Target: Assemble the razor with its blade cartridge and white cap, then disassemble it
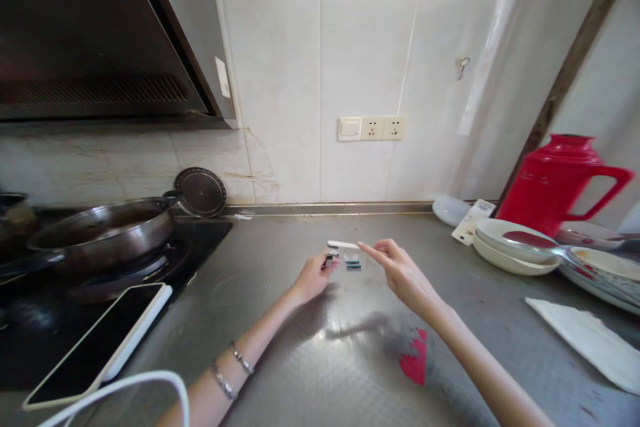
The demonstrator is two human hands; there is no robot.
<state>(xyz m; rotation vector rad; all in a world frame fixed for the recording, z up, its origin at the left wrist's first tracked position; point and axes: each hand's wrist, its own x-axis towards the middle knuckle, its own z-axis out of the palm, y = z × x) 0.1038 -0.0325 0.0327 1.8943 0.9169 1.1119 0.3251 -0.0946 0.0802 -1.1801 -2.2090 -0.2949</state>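
- Grey steel makes the bench (280,373), and from where I stand I see both hands working over its middle part.
- The white stick (344,245) lies across, beyond two small dark strips (353,265), which are side by side and near to it.
- About the progress: these pieces are apart from each other, and I see nothing joined together. The small dark piece (329,259) is taken up in the fingers. It seems to me the handling is in the middle, but how much is left, I cannot judge.
- The left hand (311,275) has a narrow grip, closed on the small dark piece, near the left end of the stick.
- The right hand (403,275) has its index finger stretched out, and the tip meets the right end of the stick. The other fingers are bent. If this grip pinches the stick or only touches it, I cannot tell.
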